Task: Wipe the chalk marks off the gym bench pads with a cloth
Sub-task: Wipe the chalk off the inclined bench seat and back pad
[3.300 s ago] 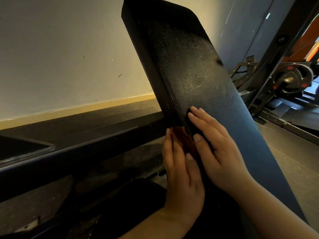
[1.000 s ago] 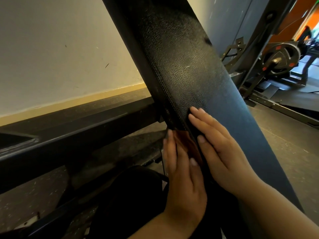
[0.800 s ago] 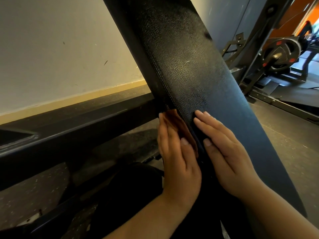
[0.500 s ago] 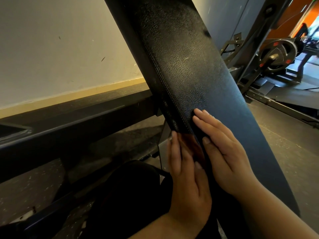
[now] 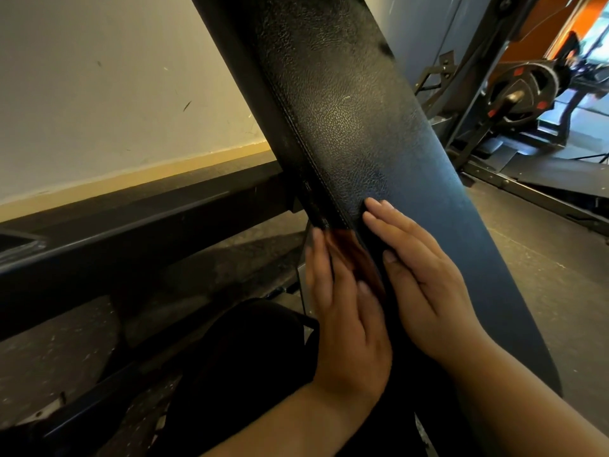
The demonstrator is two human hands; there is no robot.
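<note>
Right now your left hand [image 5: 346, 311] lies flat, fingers straight and close together, pressing the cloth [image 5: 354, 255] against the left side edge of the pad [image 5: 346, 110]. Nothing is curled round it; you hold it there by pressure alone. The cloth shows as a brown strip between your two hands, just below the stitched seam. Your right hand [image 5: 425, 278] rests flat on the pad's face beside it, fingers straight, gripping nothing. Whether the cloth runs on under those fingers, you cannot tell. The pad is black, grained, and tilted steeply up and away from you. A dark beam [image 5: 131, 222] crosses behind it on the left, below a pale wall [image 5: 99, 94]. A weight plate [image 5: 524, 90] stands far right on the floor [image 5: 543, 258].
</note>
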